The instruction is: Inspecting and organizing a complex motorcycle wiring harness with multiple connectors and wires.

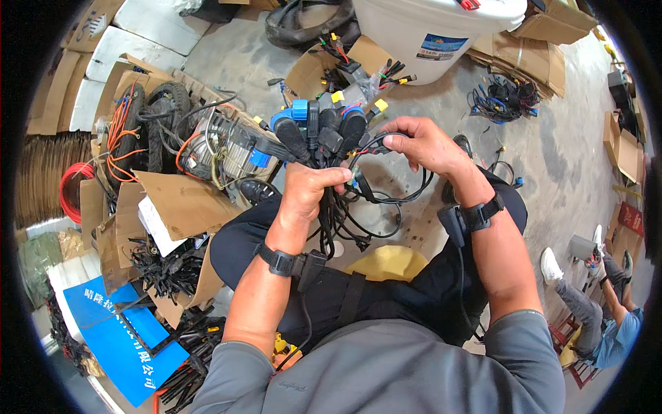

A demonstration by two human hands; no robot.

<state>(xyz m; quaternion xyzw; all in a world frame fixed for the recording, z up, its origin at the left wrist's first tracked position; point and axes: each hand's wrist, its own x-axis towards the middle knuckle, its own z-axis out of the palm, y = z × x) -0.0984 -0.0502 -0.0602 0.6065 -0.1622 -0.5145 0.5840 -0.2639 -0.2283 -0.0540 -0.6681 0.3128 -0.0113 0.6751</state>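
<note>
My left hand [312, 190] is closed around a bundle of black cables [334, 214], its thumb pressed across the front. Thick rounded black pieces [354, 125] and a bright blue part [298, 109] stick up above that grip, while loose cable ends hang down between my knees. To the right, my right hand [429, 146] pinches a thin black cable [380, 140] between thumb and fingers. This cable loops out to the right of the bundle. Just beyond the bundle, an open cardboard box [310, 74] contains plugs with yellow and red tips.
At left are a motor-like metal unit [224, 148], tires [169, 114] and a cardboard box of black cables [169, 269]. A white tub [420, 34] stands ahead. A cable heap [505, 98] lies on the floor. Another person [607, 324] sits at far right.
</note>
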